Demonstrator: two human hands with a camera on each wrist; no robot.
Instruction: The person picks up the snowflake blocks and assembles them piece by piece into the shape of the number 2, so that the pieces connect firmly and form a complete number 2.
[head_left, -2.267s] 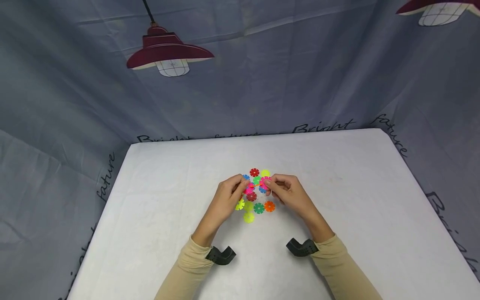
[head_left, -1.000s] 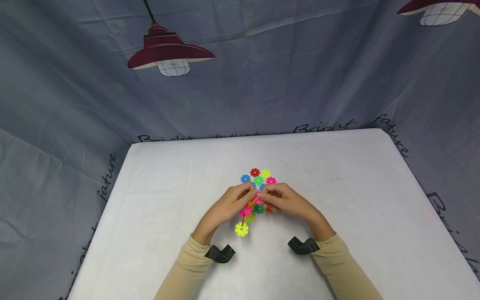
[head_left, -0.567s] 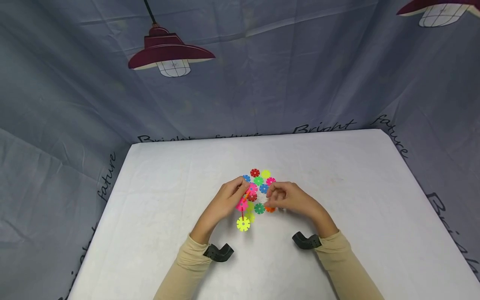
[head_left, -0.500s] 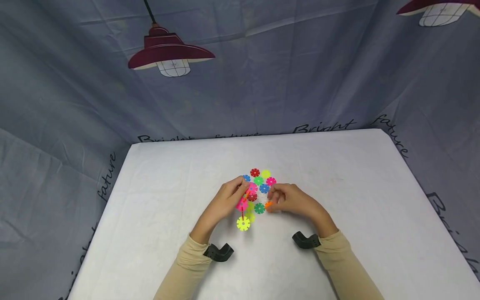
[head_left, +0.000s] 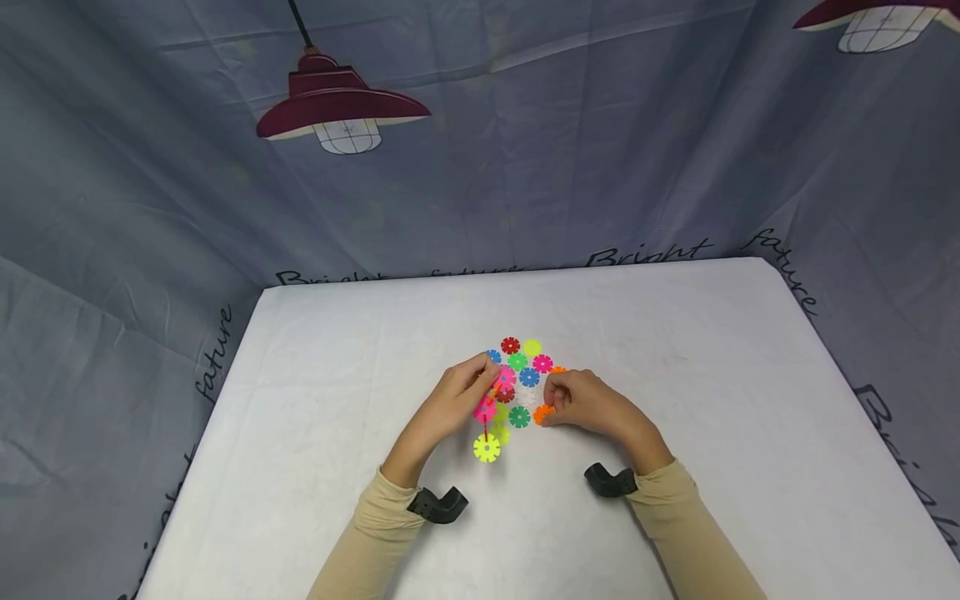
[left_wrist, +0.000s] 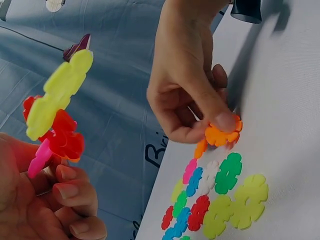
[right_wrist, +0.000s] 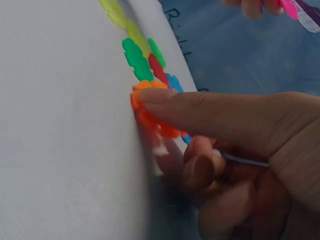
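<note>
My left hand (head_left: pixel 452 397) pinches a chain of slotted plastic snowflake discs at its upper pink disc (head_left: pixel 504 379). Below that hang an edge-on orange disc, a second pink disc (head_left: pixel 483 409), an edge-on red disc and, at the bottom, a yellow disc (head_left: pixel 487 448). In the left wrist view the yellow disc (left_wrist: pixel 60 95) and red disc (left_wrist: pixel 67 142) stick up over the curled fingers. My right hand (head_left: pixel 592 403) holds a loose orange disc (right_wrist: pixel 142 95) at the tabletop, thumb across its face. The fingertips on its other side are mostly hidden.
Several loose discs lie close together on the white table (head_left: pixel 337 358): a green disc (head_left: pixel 519 417), a blue disc (head_left: pixel 529 377) and a dark red disc (head_left: pixel 510 345) among them. Another orange disc (head_left: pixel 558 369) shows just beyond the right hand. A printed grey curtain (head_left: pixel 525 167) backs the table.
Both hands were together at the chain; the right hand then let go and moved right to the orange disc, which has shifted slightly right. The left hand has kept the chain.
</note>
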